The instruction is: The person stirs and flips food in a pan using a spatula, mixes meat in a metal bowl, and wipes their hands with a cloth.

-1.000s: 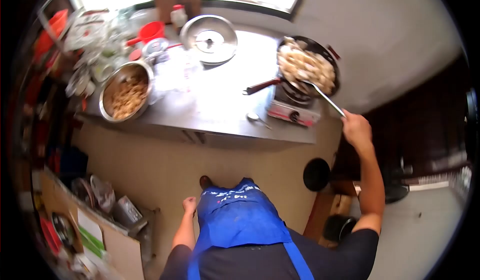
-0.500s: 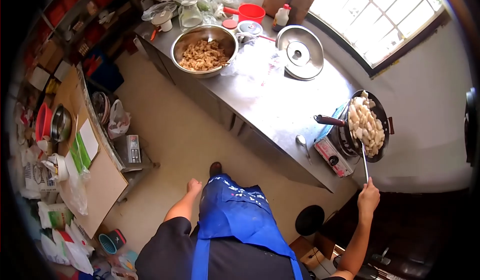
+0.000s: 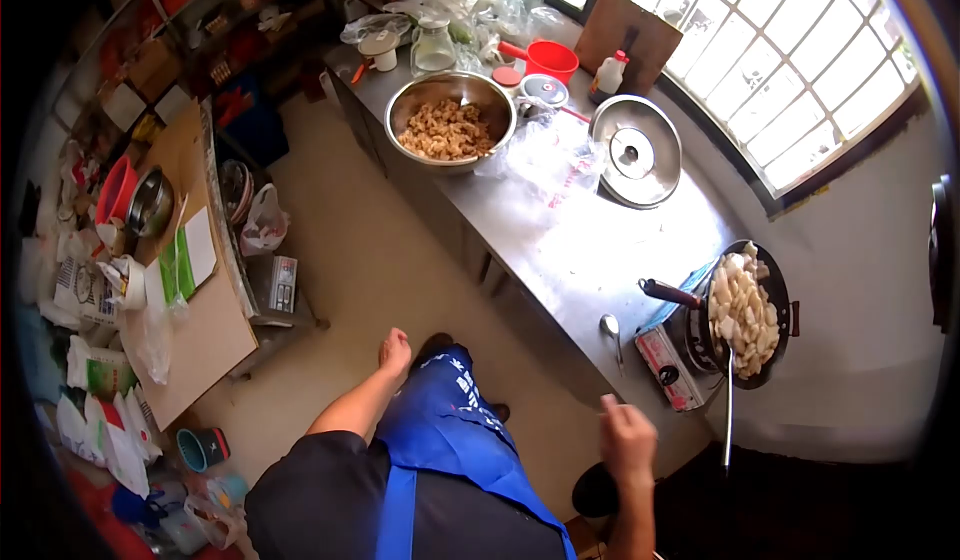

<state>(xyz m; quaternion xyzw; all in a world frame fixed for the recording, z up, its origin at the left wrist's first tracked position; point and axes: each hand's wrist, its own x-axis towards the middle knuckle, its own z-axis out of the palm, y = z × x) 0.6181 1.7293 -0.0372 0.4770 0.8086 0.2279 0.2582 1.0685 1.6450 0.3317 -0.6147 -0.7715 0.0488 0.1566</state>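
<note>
My left hand point(image 3: 395, 351) hangs beside the blue apron point(image 3: 440, 410), its fingers curled in with nothing in them. My right hand point(image 3: 628, 438), slightly blurred, is held over the floor by the table's near edge. Its fingers are curled and it holds nothing. To its right, a wok point(image 3: 783, 272) full of pale chunky pieces point(image 3: 743, 305) sits on a portable gas stove point(image 3: 668, 368). The long metal handle of a utensil point(image 3: 728, 425) sticks out over the wok's near rim, its head hidden among the pieces. A metal spoon point(image 3: 611, 332) lies beside the stove.
The steel table point(image 3: 560, 270) carries a bowl of brown pieces point(image 3: 450, 130), a plastic bag point(image 3: 548, 168), a round metal lid point(image 3: 640, 150) and a red pot point(image 3: 551, 60). A side table point(image 3: 205, 345) with bags and bowls stands left, and a barred window is at the upper right.
My right hand has let go of the utensil handle and moved left, away from the wok. The utensil stays in the wok. The view has shifted and my body has turned.
</note>
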